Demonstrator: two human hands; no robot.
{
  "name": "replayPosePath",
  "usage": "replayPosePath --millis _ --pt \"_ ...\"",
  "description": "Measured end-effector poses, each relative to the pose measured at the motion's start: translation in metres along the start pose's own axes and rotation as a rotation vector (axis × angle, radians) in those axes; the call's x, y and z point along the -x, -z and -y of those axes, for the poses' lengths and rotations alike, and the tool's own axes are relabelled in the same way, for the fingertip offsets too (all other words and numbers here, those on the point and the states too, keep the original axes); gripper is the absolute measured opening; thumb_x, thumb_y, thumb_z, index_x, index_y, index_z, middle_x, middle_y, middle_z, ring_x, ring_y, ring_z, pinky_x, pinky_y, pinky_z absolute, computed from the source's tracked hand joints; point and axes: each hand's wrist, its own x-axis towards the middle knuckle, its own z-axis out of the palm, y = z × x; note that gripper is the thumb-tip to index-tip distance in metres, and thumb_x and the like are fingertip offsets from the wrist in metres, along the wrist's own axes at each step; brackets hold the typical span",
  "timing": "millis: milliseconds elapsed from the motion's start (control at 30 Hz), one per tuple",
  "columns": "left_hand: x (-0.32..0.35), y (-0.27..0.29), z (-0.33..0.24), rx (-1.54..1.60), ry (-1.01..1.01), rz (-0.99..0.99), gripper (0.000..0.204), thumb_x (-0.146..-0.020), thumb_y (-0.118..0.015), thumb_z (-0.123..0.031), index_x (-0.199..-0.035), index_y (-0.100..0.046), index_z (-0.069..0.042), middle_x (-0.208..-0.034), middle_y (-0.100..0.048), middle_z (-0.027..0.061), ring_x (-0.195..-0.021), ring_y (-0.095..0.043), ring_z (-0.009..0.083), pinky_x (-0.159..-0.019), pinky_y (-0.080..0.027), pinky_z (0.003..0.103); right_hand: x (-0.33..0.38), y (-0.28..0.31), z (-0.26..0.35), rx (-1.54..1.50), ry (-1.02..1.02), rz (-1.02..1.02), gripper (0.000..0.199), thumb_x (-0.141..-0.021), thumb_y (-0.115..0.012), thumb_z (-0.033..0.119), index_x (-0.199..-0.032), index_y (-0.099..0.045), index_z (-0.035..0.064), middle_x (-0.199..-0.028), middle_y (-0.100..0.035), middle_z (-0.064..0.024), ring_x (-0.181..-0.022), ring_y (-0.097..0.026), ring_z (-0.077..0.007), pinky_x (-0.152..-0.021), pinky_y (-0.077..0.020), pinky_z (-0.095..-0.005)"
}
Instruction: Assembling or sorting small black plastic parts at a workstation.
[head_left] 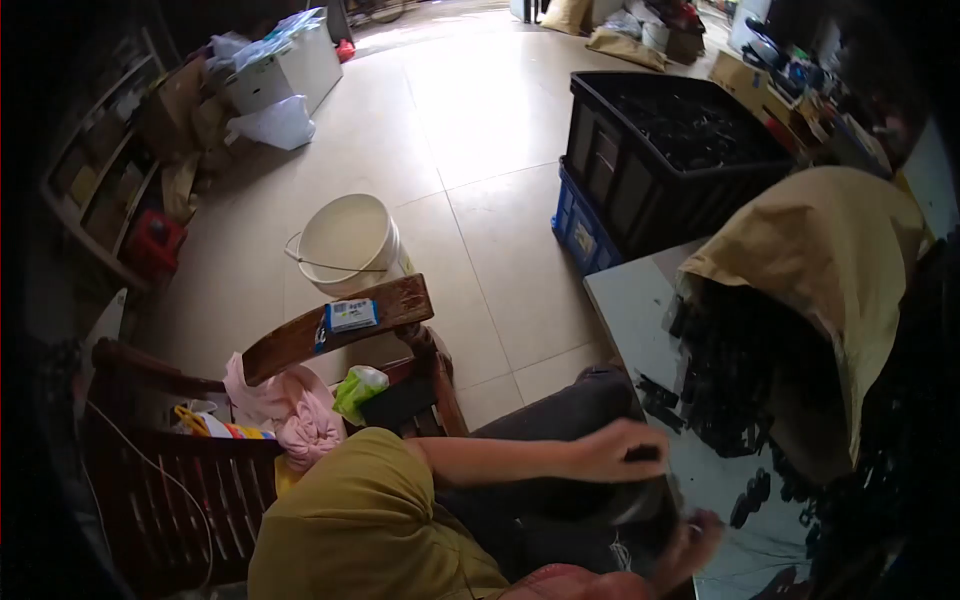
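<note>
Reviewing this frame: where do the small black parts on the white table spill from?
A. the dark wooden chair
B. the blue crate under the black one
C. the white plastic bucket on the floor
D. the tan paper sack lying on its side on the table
D: the small black parts pour out of the open mouth of the tan paper sack onto the white table.

A small black part sits pinched in the fingers of the left hand, just off the near edge of the white worktop. More small black parts of the same kind spill in a loose heap from the mouth of a tan sack lying on its side on the worktop, a few scattered near the right hand.
</note>
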Motion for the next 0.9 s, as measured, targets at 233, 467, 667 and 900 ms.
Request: replayPosePath --millis 233,467,667,900 --pt "-0.036 0.045 -0.005 -0.678 -0.025 -0.051 0.037 -0.079 -0.062 -0.005 -0.112 -0.046 -0.005 -0.095 -0.051 0.0133 -0.081 -0.058 0.0322 -0.066 -0.047 0.039 -0.043 0.027 -0.044 0.984 -0.167 -0.214 0.026 -0.09 -0.058 0.017 -0.109 -0.053 0.0015 -0.105 -0.05 -0.0151 -0.089 -0.055 -0.0303 -0.07 -0.0466 -0.0379" --pt "-0.055 0.047 0.016 -1.01 0.02 0.155 0.029 -0.077 -0.059 -0.005 -0.105 -0.052 -0.002 -0.095 -0.049 0.0136 -0.076 -0.059 0.031 -0.062 -0.047 0.04 -0.045 0.018 -0.052 0.816 -0.228 -0.177 0.017 -0.09 -0.055 0.009 -0.104 -0.051 -0.0001 -0.106 -0.049 -0.0135 -0.091 -0.057 -0.0323 -0.069 -0.0491 -0.042" --pt "-0.059 0.051 0.016 -1.01 0.016 0.002 0.026 -0.077 -0.06 -0.007 -0.102 -0.053 -0.005 -0.085 -0.054 0.011 -0.075 -0.061 0.0297 -0.061 -0.047 0.04 -0.046 0.02 -0.049 0.708 -0.257 -0.222 0.024 -0.084 -0.057 0.005 -0.106 -0.052 -0.0033 -0.104 -0.051 -0.0176 -0.089 -0.059 -0.0337 -0.071 -0.0491 -0.0431" --pt "-0.043 0.029 -0.004 -0.308 0.138 0.044 0.032 -0.073 -0.065 -0.007 -0.102 -0.053 -0.007 -0.083 -0.061 0.0113 -0.081 -0.063 0.0288 -0.072 -0.048 0.035 -0.036 0.014 -0.034 0.25 -0.197 -0.187 0.031 -0.073 -0.057 -0.001 -0.103 -0.054 -0.0033 -0.09 -0.055 -0.0145 -0.082 -0.058 -0.0256 -0.071 -0.0486 -0.0356"
